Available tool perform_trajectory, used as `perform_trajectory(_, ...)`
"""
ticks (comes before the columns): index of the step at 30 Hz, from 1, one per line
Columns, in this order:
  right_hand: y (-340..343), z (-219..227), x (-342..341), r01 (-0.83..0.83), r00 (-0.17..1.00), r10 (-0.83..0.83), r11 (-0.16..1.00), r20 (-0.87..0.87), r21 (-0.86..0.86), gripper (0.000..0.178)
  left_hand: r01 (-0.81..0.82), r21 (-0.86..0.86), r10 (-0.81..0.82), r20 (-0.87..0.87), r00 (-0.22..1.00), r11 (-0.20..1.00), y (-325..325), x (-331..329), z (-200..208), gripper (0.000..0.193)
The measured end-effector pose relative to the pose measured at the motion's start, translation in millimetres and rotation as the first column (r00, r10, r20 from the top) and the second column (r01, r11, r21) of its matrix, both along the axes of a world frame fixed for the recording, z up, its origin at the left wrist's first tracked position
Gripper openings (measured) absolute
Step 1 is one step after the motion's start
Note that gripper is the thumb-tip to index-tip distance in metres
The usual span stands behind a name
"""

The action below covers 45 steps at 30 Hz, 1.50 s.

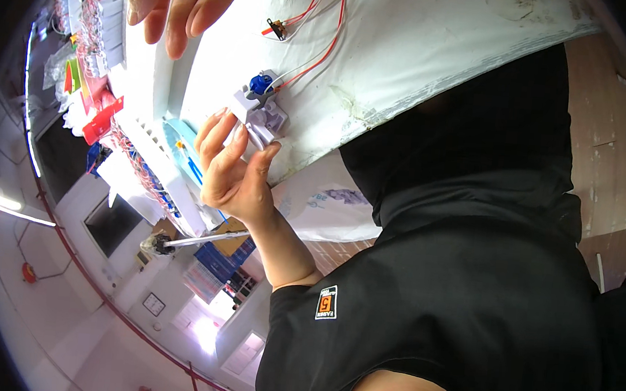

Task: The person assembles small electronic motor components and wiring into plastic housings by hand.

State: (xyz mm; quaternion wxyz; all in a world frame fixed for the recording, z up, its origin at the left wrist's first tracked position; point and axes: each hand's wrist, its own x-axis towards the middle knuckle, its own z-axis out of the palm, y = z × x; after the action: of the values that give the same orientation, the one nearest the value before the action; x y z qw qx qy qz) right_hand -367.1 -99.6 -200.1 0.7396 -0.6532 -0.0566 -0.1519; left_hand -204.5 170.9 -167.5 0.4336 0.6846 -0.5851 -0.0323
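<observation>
My left hand (237, 178) comes up past the short black sleeve, its thumb and fingers curled round a small pale plastic housing (265, 124). A round blue part (261, 83) sits in the top of the housing, and thin red and white wires (310, 69) run from it across the table. At the top edge is my right hand (188, 5), its fingers stretched out and a little apart, with nothing visible in them. Its wrist lies outside the picture. Beyond it, a small black part with metal contacts (276, 29) lies on the table, joined to red and white wires.
A white, scuffed cover lies over the table (413, 49), whose edge runs beside my lap. Left of my hands are a light-blue round object (182, 148), a red piece (103, 120) and bundles of coloured wires (143, 159). Brown flooring (611, 145) shows at the right.
</observation>
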Motion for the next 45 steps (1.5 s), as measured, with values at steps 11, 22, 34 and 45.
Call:
perform_trajectory(11,6.1,3.3,6.7,0.100,0.991,-0.071,0.960,0.117,-0.263,0.021,-0.012,0.021,0.009,0.145,0.989,1.000,-4.7,-3.0,6.8,0.045)
perform_trajectory(22,7.9,13.8,19.0,0.201,0.967,-0.081,0.825,0.242,-0.528,0.019,-0.109,0.283,0.009,0.331,0.944,0.953,-18.3,-22.9,40.5,0.039)
perform_trajectory(34,15.0,36.6,33.0,0.287,0.930,0.015,0.595,0.368,-0.751,0.018,-0.138,0.375,-0.031,0.411,0.911,0.917,-28.5,-27.3,58.9,0.038)
perform_trajectory(45,19.5,39.3,27.9,0.372,0.902,0.076,0.363,0.425,-0.854,0.017,-0.016,0.129,-0.047,0.467,0.883,0.991,-11.0,-27.1,22.5,0.030)
